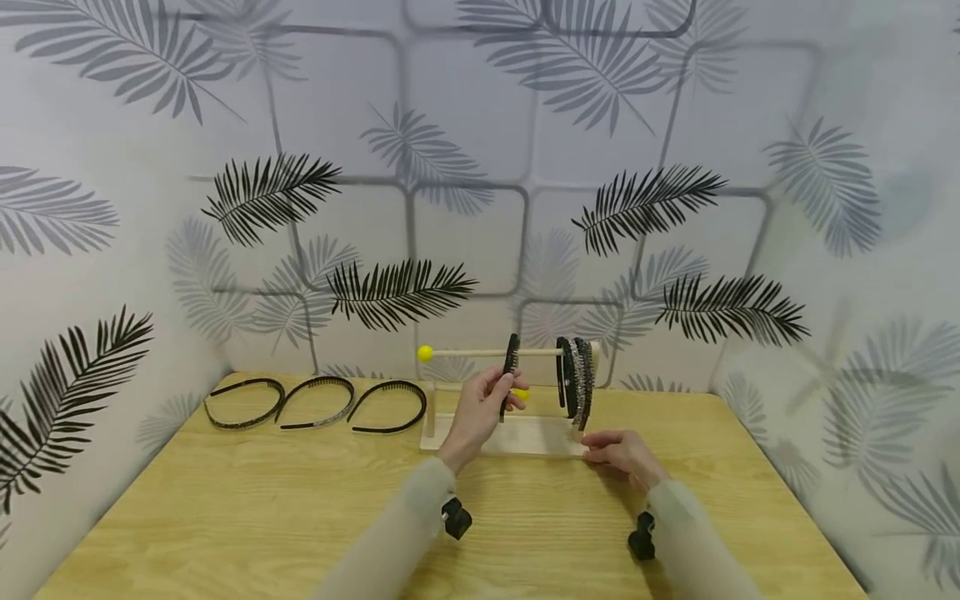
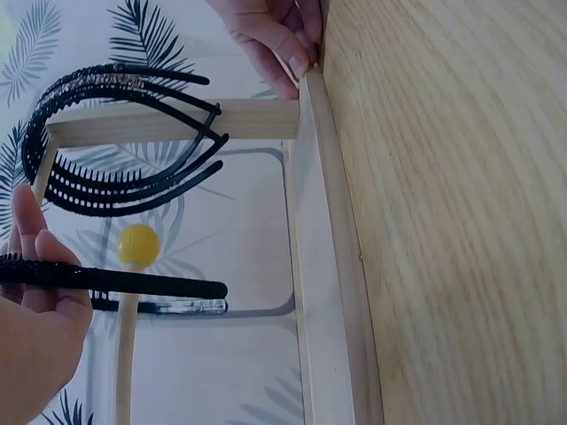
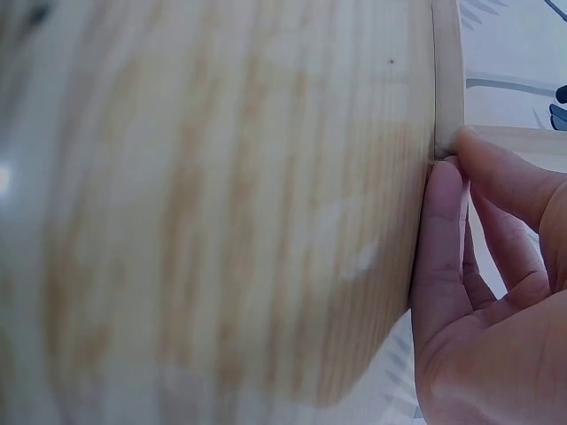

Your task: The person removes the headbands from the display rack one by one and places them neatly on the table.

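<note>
My left hand (image 1: 477, 410) grips a black toothed headband (image 1: 513, 354), which stands upright around the upper rod (image 1: 468, 353) of a wooden stand (image 1: 510, 447). In the left wrist view the headband's straight black end (image 2: 177, 283) points away from the fingers, close to a yellow ball (image 2: 137, 245) on the lower rod. Several headbands (image 1: 576, 379), some sparkly, hang together at the rod's right end near the upright. Down at the base's right corner, my right hand (image 1: 622, 455) pinches the wood between thumb and fingers; the right wrist view shows this hand (image 3: 496, 292) at the corner.
Three black headbands (image 1: 388, 385) lie in a row on the wood-grain table (image 1: 262, 500), left of the stand. Another yellow ball (image 1: 425, 353) caps the upper rod's left end. Leaf-patterned walls (image 1: 465, 233) close off the back and sides.
</note>
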Demonstrator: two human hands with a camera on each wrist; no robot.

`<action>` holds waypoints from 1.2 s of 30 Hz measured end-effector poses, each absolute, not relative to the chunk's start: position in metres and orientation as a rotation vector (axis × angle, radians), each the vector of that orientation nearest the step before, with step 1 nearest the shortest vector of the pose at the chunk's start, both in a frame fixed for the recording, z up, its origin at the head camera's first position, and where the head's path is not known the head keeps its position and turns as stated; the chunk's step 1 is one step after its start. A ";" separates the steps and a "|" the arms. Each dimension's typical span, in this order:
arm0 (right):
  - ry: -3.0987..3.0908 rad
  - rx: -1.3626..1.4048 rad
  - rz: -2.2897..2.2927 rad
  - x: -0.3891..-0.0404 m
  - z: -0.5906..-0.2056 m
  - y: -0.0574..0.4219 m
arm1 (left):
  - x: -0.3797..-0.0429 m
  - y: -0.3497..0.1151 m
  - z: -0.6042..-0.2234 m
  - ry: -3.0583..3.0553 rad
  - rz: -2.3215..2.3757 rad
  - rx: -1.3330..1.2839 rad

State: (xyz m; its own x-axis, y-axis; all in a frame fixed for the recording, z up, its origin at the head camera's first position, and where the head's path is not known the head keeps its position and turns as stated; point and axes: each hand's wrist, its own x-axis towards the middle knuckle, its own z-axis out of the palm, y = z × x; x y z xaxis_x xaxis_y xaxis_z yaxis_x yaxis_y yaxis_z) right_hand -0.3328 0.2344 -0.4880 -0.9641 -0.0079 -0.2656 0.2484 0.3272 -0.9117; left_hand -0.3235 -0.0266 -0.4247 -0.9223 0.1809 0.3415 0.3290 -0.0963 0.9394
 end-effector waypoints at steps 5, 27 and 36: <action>2.379 0.229 -1.691 -0.333 -0.489 0.236 | -0.326 -0.037 -0.424 -2.019 -2.218 -0.575; 2.398 0.226 -1.683 -0.329 -0.486 0.235 | -0.327 -0.099 -0.416 -2.048 -2.145 -0.425; 2.394 0.229 -1.682 -0.331 -0.486 0.235 | -0.328 -0.120 -0.410 -1.993 -2.132 -0.456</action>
